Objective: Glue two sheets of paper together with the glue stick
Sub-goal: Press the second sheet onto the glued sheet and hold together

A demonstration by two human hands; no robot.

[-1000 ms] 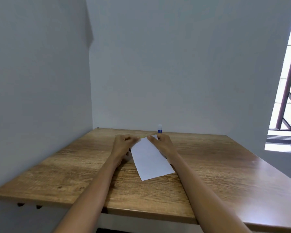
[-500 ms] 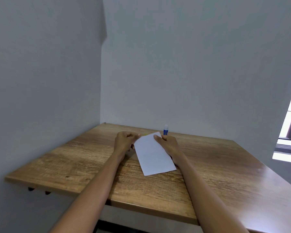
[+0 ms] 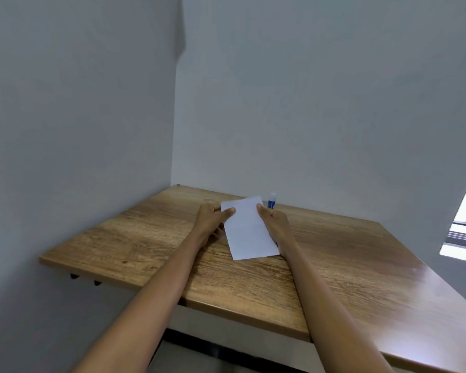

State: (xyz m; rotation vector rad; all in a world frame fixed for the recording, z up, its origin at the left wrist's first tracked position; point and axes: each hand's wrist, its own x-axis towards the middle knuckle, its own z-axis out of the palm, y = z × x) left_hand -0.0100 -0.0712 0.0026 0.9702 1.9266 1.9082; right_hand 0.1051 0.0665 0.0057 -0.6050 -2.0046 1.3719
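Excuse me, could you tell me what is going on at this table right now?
A person is holding white paper at its far end with both hands, the left hand on one side and the right hand on the other. Its near end rests on the wooden table. A glue stick stands upright just beyond the right hand, capped and untouched. I cannot tell whether this is one sheet or two.

A white rectangular sheet of paper is seen lying lengthwise toward the far edge of the wooden table, its near end flat on the surface and its far end lifted slightly. Whether a second sheet lies beneath it cannot be told. A small glue stick with a blue body and white cap is stood upright just beyond the paper's far right corner, close to the table's far edge.
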